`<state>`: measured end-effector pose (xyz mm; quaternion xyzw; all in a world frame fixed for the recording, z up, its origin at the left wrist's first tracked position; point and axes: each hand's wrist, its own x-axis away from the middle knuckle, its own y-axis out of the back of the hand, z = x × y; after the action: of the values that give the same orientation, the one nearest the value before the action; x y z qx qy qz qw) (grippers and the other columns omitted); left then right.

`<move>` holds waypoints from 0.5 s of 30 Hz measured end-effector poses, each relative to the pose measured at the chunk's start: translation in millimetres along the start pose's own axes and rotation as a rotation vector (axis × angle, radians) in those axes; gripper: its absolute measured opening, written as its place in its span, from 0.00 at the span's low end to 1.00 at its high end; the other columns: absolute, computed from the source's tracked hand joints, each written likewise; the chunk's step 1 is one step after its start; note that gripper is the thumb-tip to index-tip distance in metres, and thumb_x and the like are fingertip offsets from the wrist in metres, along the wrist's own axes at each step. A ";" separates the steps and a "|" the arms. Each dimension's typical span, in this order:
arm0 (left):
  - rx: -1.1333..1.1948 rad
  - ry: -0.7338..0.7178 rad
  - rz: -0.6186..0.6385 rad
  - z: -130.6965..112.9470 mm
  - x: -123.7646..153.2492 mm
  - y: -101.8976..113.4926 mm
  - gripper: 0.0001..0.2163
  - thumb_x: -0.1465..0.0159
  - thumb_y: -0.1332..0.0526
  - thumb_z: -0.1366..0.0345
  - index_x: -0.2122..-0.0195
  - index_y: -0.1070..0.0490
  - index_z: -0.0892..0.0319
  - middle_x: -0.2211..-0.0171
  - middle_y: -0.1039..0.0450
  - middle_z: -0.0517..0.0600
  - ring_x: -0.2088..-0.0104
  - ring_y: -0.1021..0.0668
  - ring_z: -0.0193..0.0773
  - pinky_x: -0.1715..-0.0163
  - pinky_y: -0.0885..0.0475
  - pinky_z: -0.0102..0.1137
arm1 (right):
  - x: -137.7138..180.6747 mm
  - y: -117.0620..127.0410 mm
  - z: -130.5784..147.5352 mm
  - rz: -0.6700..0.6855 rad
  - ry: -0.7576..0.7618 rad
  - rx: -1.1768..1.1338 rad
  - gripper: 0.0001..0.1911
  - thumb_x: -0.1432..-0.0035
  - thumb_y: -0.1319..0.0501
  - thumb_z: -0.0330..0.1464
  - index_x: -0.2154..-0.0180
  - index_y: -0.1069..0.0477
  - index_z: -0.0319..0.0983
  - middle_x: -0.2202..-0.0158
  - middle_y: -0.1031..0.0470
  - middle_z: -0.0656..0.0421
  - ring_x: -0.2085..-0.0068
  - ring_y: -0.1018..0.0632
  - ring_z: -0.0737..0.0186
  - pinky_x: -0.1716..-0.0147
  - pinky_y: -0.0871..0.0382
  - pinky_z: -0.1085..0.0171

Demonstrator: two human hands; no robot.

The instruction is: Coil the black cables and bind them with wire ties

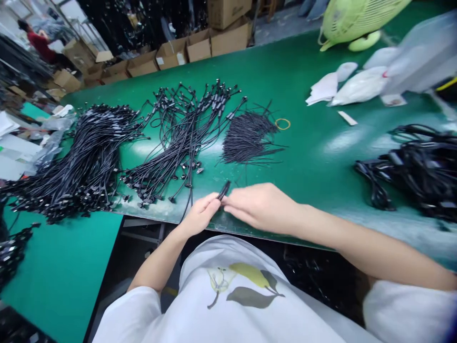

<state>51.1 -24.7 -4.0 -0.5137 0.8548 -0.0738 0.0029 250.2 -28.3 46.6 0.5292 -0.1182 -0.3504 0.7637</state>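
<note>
The left hand [200, 215], forearm slanting inward, pinches a slim, smooth black cable bundle [224, 189] over the glossy green table [314, 162]'s near edge; the right hand [262, 206] meets it, fingers curled, their grip hidden. Beyond lies a heap of thin, straight black strands [248, 136]. Printing on the brown cardboard box [226, 12] is illegible.

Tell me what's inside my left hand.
A folded-looking bunch of black cable sticks out from your left hand, with your right hand close beside it. Whatever lies within your grip is covered, so I can't tell what else is there.
</note>
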 end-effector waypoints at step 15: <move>0.479 0.172 -0.192 5.4 2.0 -25.7 0.22 0.37 0.45 0.45 0.74 0.33 0.60 0.72 0.35 0.47 0.65 0.25 0.37 0.58 0.31 0.33 | -28.2 -59.1 -11.8 -0.666 -0.591 -1.501 0.20 0.43 0.39 0.48 0.73 0.39 0.39 0.80 0.53 0.69 0.81 0.53 0.76 0.84 0.60 0.73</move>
<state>73.2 -39.0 -5.8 -0.5691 0.7574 -0.3170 0.0448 212.0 -12.6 -5.6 -0.2194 0.1115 -0.6635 0.7065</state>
